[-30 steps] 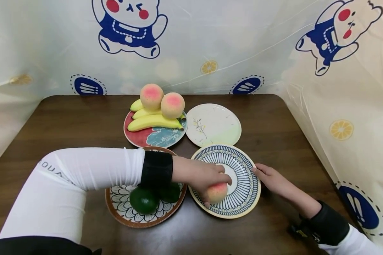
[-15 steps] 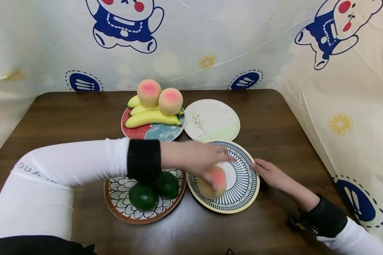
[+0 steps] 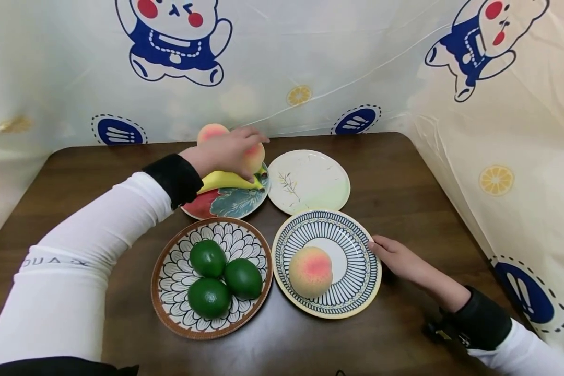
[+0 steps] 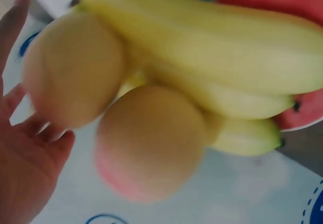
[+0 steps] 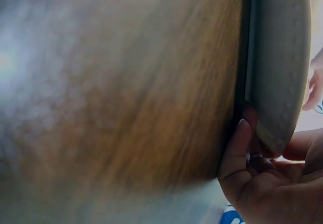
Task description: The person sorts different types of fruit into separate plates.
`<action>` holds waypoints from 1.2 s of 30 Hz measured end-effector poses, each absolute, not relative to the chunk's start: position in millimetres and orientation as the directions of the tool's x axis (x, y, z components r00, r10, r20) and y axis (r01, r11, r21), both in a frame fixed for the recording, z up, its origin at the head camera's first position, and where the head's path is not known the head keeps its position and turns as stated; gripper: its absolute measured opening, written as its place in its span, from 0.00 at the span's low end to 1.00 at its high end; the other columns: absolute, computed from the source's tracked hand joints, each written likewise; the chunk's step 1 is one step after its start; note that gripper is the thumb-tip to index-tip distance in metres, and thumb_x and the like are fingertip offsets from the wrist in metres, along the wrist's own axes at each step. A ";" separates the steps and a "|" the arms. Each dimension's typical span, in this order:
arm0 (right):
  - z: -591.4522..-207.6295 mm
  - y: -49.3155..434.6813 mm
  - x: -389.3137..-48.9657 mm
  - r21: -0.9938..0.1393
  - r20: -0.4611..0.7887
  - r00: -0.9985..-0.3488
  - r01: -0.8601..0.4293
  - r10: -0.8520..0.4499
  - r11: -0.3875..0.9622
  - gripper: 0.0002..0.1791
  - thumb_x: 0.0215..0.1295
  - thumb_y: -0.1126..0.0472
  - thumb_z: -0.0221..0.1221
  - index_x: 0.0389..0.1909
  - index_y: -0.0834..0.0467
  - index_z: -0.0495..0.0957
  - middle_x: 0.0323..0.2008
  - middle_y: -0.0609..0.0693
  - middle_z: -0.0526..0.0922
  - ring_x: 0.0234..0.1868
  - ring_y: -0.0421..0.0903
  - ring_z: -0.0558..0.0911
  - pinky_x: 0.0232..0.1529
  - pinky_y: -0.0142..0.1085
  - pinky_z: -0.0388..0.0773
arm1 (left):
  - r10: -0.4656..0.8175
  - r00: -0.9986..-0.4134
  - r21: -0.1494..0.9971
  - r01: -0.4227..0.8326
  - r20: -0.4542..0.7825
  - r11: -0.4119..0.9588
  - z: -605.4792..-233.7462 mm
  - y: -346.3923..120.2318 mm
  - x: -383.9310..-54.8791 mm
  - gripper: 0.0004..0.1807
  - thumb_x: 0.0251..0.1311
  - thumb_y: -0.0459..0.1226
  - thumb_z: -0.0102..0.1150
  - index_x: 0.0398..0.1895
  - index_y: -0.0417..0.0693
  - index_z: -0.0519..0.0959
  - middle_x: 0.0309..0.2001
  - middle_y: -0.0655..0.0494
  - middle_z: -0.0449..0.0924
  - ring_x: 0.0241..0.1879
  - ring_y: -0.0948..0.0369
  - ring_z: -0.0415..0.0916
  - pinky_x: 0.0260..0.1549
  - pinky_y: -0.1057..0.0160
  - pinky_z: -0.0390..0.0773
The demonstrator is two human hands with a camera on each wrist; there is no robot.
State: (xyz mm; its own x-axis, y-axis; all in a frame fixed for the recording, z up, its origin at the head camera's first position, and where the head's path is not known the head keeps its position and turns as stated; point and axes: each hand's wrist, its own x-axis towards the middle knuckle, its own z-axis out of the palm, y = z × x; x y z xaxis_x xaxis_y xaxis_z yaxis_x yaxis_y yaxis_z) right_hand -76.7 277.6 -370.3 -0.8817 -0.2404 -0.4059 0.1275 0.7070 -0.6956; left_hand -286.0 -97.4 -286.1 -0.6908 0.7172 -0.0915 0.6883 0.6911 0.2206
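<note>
Wooden surface [image 3: 404,198]: left hand [image 3: 227,150], fingers spread, gripping nothing, at nearer peach [image 3: 255,157] atop bananas [image 3: 225,180] on red-teal plate [image 3: 237,204]. Right hand [image 3: 397,257] pinches blue-patterned plate [image 3: 359,271]. Apparent step: reaching; next move calls for grasp.

Head view high, facing forward-down — wrist views close-up — head, left wrist share peaches [image 4: 150,143]

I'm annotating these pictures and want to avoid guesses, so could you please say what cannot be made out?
- Head view: the two rear bananas, hidden by the left hand and peaches.
- Head view: the larger cartoon animal's upper head, cut off by the top edge.
- Right wrist view: the top face of the plate, hidden by its own underside.
</note>
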 end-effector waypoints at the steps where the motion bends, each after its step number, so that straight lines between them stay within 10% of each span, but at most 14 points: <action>1: -371.0 277.4 -75.6 -0.698 -0.410 -0.880 0.134 -0.238 0.703 0.24 0.83 0.54 0.43 0.65 0.69 0.70 0.44 0.54 0.85 0.46 0.44 0.79 0.51 0.37 0.76 | 0.724 -0.685 0.208 0.698 -0.083 0.685 -291.4 -98.5 -285.5 0.52 0.46 0.45 0.81 0.75 0.42 0.65 0.73 0.36 0.63 0.74 0.40 0.60 0.74 0.44 0.66; 23: -383.6 277.0 -55.8 -0.734 -0.402 -0.878 0.141 -0.259 0.664 0.19 0.83 0.59 0.44 0.59 0.69 0.73 0.41 0.52 0.85 0.42 0.43 0.79 0.44 0.30 0.76 | 0.795 -0.606 0.167 0.785 0.011 0.596 -341.2 -102.9 -278.3 0.40 0.51 0.45 0.80 0.67 0.48 0.73 0.71 0.36 0.65 0.72 0.40 0.61 0.70 0.44 0.71; 36: -368.3 278.0 -73.3 -0.679 -0.357 -0.907 0.088 -0.224 0.729 0.23 0.82 0.56 0.45 0.64 0.70 0.72 0.48 0.57 0.85 0.53 0.51 0.80 0.60 0.52 0.77 | 0.789 -0.603 0.133 0.797 0.113 0.590 -317.9 -105.2 -288.2 0.36 0.51 0.39 0.79 0.64 0.46 0.74 0.66 0.37 0.68 0.67 0.40 0.63 0.66 0.44 0.74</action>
